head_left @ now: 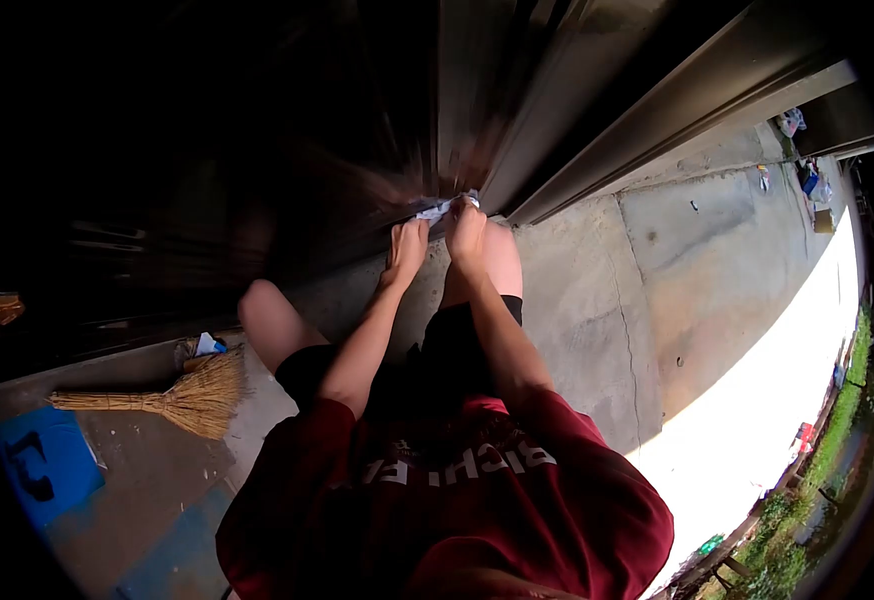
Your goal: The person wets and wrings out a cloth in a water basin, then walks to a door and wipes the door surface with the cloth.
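Head view: a crumpled white piece (pixel 435 211) spans the gap between both hands, low beside a dark, reflective panel (pixel 347 190). The left hand (pixel 409 242), fingers curled, grips its left end; the right hand (pixel 467 229) pinches its right end. A straw broom (pixel 202 398) lies at left, near a blue sheet (pixel 57 460).
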